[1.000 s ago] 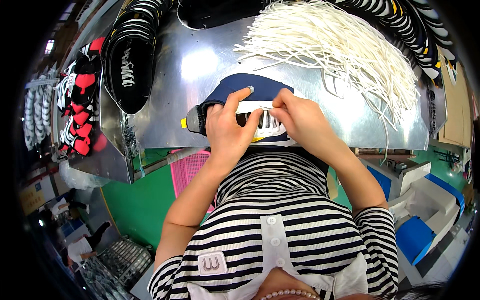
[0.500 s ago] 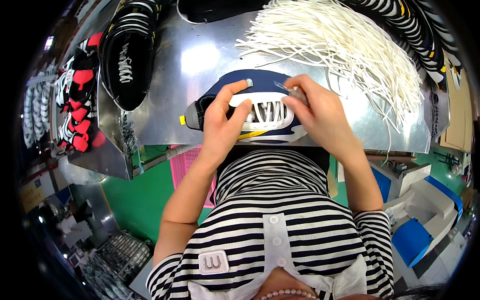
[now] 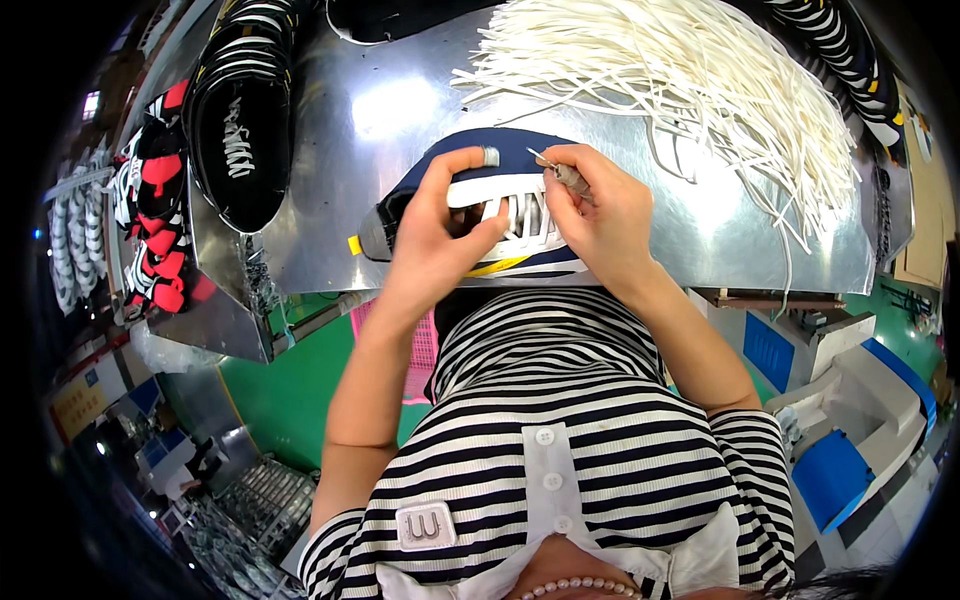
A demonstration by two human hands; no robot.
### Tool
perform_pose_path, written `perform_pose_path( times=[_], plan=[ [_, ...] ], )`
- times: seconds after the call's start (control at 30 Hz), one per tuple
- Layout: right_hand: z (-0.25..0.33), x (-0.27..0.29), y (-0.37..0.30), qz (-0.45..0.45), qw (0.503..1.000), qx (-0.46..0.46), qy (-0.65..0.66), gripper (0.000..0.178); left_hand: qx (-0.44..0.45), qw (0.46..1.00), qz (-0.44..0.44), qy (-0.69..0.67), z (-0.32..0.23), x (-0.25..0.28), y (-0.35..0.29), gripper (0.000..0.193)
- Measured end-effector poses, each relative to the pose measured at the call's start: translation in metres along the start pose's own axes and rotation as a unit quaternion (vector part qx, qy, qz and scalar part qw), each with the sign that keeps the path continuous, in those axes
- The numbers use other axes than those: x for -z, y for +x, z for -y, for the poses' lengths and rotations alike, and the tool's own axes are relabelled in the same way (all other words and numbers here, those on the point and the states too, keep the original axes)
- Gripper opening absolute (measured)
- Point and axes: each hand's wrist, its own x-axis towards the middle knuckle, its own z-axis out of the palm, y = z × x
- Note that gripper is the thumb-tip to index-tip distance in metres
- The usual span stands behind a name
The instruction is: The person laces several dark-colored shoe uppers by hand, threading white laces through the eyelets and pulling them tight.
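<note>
A navy shoe with a white eyelet panel, a yellow stripe and a grey heel lies sideways at the table's near edge. White laces cross its opening. My left hand grips the shoe at the heel side, thumb by the laces and taped forefinger over the navy upper. In my right hand is a small hand tool with a wrapped grip and a thin metal tip, pinched above the eyelet panel. The fingers hide part of the toe end, and I cannot tell whether the tip touches the shoe.
A large heap of white laces spreads over the metal table at the far right. Black shoes stand at the left, more shoes at the far right. A pink basket sits below the table edge.
My right hand has moved left along the eyelet panel, and the tool in it shows more plainly. My left hand keeps its hold on the shoe. The whole view has shifted slightly.
</note>
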Motion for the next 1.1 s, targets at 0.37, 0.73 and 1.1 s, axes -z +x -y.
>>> perform_pose_path(
  times=[0.37, 0.73, 1.1],
  plan=[
    [0.004, 0.008, 0.007, 0.096, 0.972, 0.213, -0.038, 0.027, 0.044, 0.998, 0.010, -0.036, -0.013, 0.002, -0.006, 0.044],
    [0.016, 0.011, -0.036, 0.216, 0.971, 0.080, 0.060, 0.023, -0.036, 0.994, 0.008, 0.103, -0.006, 0.000, 0.006, 0.041],
    [0.041, 0.045, -0.035, 0.234, 0.913, -0.248, 0.225, 0.023, -0.188, 0.909, 0.009, 0.372, -0.006, 0.011, -0.037, 0.026]
  ],
)
